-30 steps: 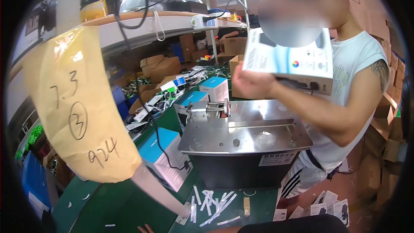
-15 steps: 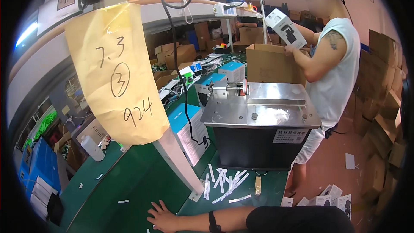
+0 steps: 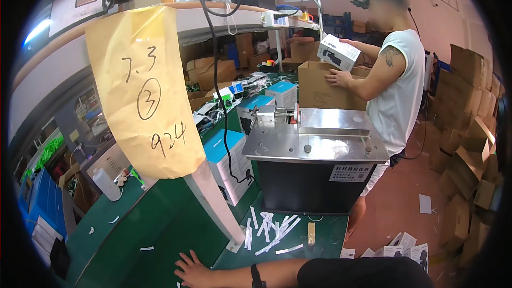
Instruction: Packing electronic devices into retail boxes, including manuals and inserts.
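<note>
My right hand (image 3: 194, 272) lies at the lower edge of the view on the green tabletop (image 3: 160, 224), palm down with its fingers spread. Nothing is in it. A black band circles the wrist, and a black sleeve covers the upper arm. My left hand is out of view. Loose white paper strips (image 3: 274, 232) lie beyond my right forearm, along with a small tan strip (image 3: 311, 233). Behind them stands a black machine (image 3: 304, 192) with a shiny metal top. A white post (image 3: 216, 205) rises from the table beyond my hand.
A tan handwritten sheet (image 3: 144, 96) hangs at the front left. Blue-topped boxes (image 3: 229, 173) stand behind the post near a dangling black cable (image 3: 216, 59). A co-worker (image 3: 400, 85) holds a white box (image 3: 339, 53) over an open carton (image 3: 325, 91). Cartons (image 3: 464, 144) pile up at right.
The co-worker's white box has come down toward the carton and tilted, with one of their hands now against the carton. The view has shifted slightly; my right hand stays spread on the table.
</note>
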Tool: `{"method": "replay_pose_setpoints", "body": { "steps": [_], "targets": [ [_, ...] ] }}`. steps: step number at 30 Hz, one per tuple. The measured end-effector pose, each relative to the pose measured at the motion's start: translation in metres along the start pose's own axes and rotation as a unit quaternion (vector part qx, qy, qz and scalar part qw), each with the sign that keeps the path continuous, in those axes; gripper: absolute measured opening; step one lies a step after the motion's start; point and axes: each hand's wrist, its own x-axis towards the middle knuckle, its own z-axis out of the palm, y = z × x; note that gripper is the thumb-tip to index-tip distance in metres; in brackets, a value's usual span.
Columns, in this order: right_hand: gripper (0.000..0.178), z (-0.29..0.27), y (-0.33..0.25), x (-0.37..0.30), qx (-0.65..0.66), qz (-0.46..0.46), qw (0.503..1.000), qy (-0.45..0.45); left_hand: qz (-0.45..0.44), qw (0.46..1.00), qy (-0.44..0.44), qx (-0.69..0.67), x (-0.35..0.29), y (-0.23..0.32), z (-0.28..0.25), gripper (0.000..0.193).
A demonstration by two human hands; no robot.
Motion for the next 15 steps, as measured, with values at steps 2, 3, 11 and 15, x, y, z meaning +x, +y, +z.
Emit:
{"method": "replay_pose_setpoints", "body": {
  "steps": [2,3,11,15],
  "targets": [
    [0.050,-0.001,0.000,0.002,-0.014,-0.001,1.000,-0.002,-0.002,1.000,0.001,0.003,0.004,-0.002,0.000,0.016],
    [0.050,-0.003,-0.001,0.001,-0.013,-0.002,1.000,-0.004,-0.003,1.000,0.004,0.004,0.005,-0.005,0.000,0.016],
    [0.048,-0.001,0.001,-0.002,-0.039,0.003,0.999,0.018,-0.014,0.999,0.022,0.025,0.018,-0.021,0.003,0.015],
    [0.048,0.000,-0.005,0.000,-0.029,-0.006,1.000,-0.001,-0.023,0.998,0.041,0.033,0.018,-0.030,-0.008,0.015]
  ]
}}
